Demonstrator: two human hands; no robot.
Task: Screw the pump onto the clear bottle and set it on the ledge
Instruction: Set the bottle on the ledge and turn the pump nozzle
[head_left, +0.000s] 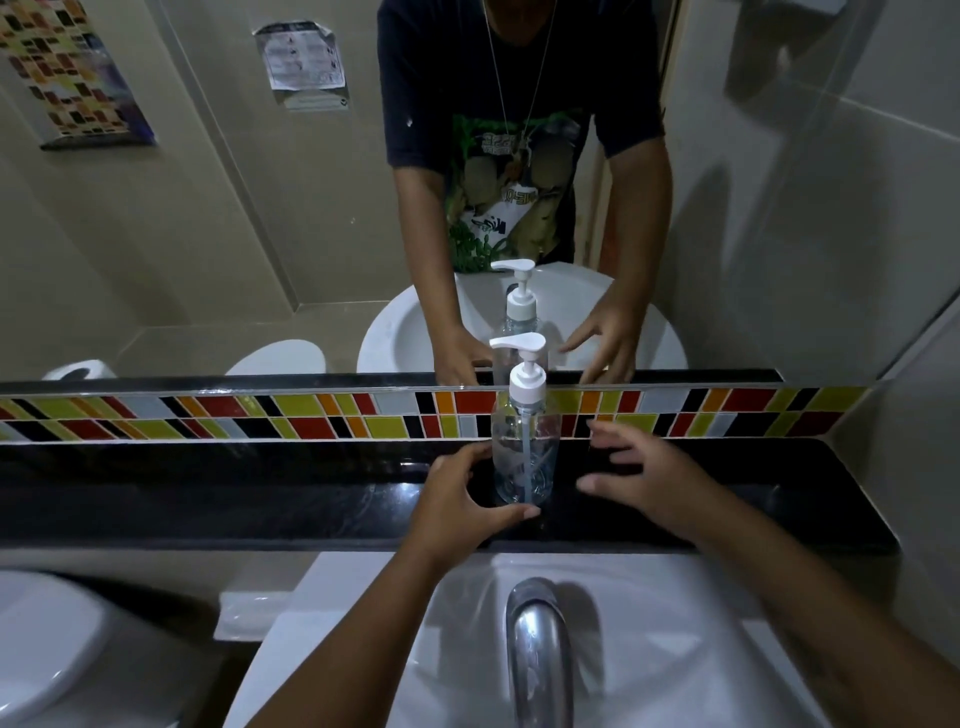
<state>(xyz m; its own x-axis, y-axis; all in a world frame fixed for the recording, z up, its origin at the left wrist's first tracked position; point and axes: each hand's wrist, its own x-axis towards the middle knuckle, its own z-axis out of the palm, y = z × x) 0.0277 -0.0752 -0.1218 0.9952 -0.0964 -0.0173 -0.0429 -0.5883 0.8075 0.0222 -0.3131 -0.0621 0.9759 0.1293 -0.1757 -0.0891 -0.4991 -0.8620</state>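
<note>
The clear bottle (523, 457) stands upright on the black ledge (260, 493), with the white pump (523, 374) fitted on its neck. My left hand (457, 504) curves around the bottle's left side and base, fingers apart, thumb tip just in front of the base; whether it touches the bottle is unclear. My right hand (644, 483) hovers to the right of the bottle with spread fingers, a clear gap away from it. Neither hand holds anything.
A white sink (675, 623) with a chrome tap (537, 654) lies directly below the ledge. A strip of coloured tiles (260, 415) and a mirror (208, 234) rise behind the ledge, reflecting the bottle and a person. A toilet (47, 649) sits at lower left.
</note>
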